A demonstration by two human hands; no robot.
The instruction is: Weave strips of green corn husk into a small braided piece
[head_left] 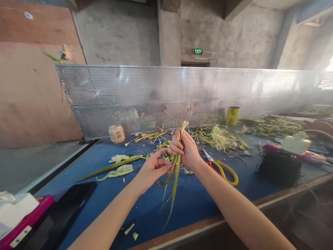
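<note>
Near the middle, my right hand (187,148) is closed around the upper part of a bundle of long green leaves (176,182), whose pale curled tip sticks up above the fingers. The long leaf ends hang down over the blue table (192,205). My left hand (156,167) pinches the same leaves just below, thumb and fingers together. Plant scraps lie behind the hands. To the right of my right hand are scissors (222,170) with yellow and red handles. A long green stalk (111,168) and pale leaf pieces (118,172) lie to the left.
A roll of twine (117,134) stands at the back left, a yellow can (232,116) at the back right. Heaps of dried leaves (221,137) line the perforated metal screen (140,90). A black pouch (280,166) sits right; a dark phone (75,198) lies left.
</note>
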